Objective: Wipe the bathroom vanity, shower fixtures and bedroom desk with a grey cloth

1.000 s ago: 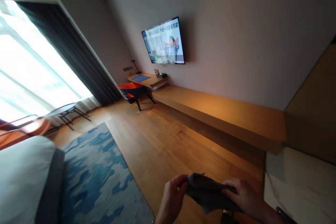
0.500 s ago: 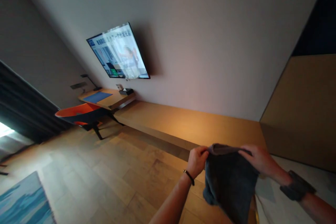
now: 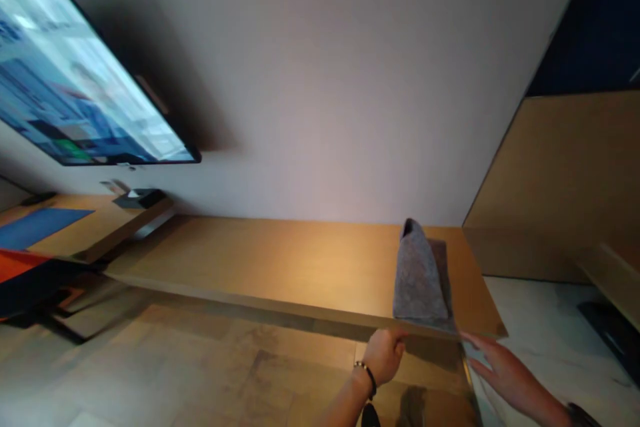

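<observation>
A grey cloth lies spread over the right end of a long low wooden bench. Its far end stands up in a peak. My left hand, with a dark band on the wrist, is closed at the cloth's near left corner, at the bench's front edge. My right hand hovers just right of the near right corner. Its fingers are spread and hold nothing.
A lit TV hangs on the wall at the left. Below it is a desk with a blue mat and a small dark box. An orange chair stands at the far left. Wooden cabinet panel and pale stone floor on the right.
I have moved up to the bench. The cloth, held up between both hands before, now lies on the bench top. My right hand has let go of it.
</observation>
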Available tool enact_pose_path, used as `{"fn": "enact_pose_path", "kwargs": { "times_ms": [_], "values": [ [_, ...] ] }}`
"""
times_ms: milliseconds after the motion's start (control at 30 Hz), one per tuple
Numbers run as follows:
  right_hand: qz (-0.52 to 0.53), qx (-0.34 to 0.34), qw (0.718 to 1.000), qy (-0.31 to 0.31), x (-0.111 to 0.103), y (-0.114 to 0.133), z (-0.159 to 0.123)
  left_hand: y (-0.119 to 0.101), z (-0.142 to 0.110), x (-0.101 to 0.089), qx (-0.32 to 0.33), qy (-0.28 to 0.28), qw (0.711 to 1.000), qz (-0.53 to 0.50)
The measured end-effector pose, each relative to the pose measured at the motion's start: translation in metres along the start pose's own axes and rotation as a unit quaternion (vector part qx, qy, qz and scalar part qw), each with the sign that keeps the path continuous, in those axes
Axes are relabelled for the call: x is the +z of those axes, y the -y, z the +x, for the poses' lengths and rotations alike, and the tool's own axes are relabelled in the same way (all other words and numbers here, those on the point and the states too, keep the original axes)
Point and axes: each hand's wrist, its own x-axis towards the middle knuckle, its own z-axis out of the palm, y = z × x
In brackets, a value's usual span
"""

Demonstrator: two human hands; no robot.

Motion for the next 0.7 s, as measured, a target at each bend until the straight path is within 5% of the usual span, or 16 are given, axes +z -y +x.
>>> {"fn": "enact_pose_path", "kwargs": {
  "times_ms": [133,333,567,700],
  "values": [
    [0.072,0.075,0.994,-0.024,0.024,-0.023,0.023,0.025,0.036,-0.008,-0.002,0.083,0.993,0.083],
    [0.095,0.104,0.988,-0.057,0.046,-0.057,0.081,0.039,0.130,-0.019,-0.009,0.112,0.986,0.126],
    [0.051,0.008,0.997,-0.061,0.050,-0.097,0.239,0.050,0.281,0.002,-0.012,0.075,0.985,0.155],
    [0.017,-0.050,0.997,-0.048,0.055,-0.119,0.327,0.070,0.345,0.054,0.011,0.056,0.984,0.171]
  ]
}}
